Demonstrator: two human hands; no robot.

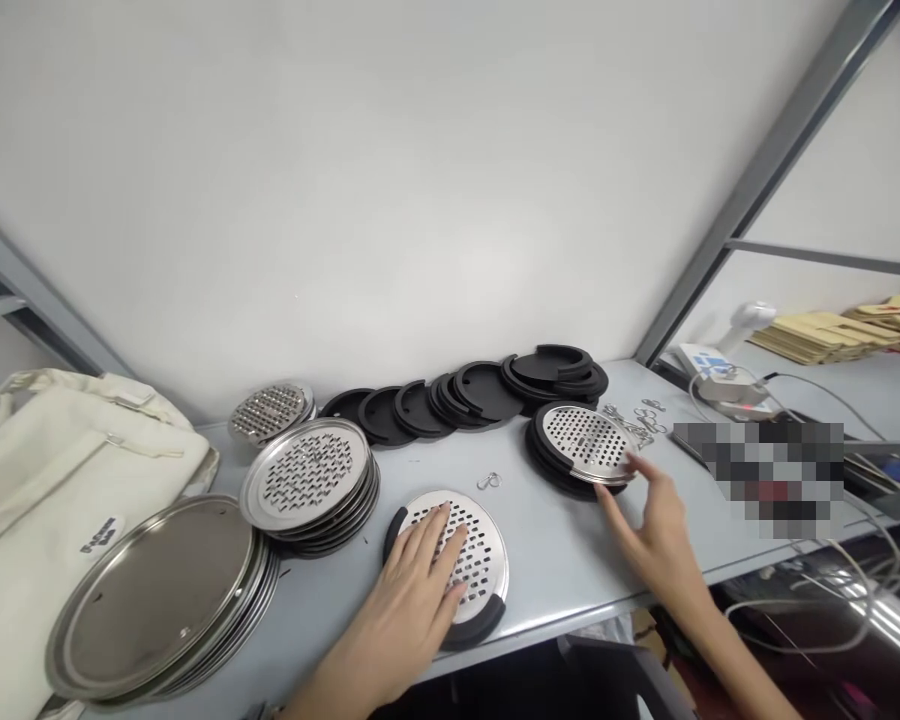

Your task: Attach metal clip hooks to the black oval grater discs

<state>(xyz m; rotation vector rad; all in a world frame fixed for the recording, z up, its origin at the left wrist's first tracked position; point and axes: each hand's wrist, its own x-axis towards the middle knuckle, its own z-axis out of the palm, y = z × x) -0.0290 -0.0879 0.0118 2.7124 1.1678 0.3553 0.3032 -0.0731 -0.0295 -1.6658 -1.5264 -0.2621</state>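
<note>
My left hand lies with its fingers spread on a round perforated metal disc, which sits in a black holder near the table's front edge. To the right, my right hand is at the near edge of another perforated disc, thumb and fingers apart. That disc rests on a stack of black holders. Between the two sets, a small metal ring clip lies on the table. More metal clips are scattered behind my right hand.
Stacked perforated discs and large plain metal plates stand at left beside a cream bag. A row of black holders lines the wall. Cables and a white device are at right, near a metal frame.
</note>
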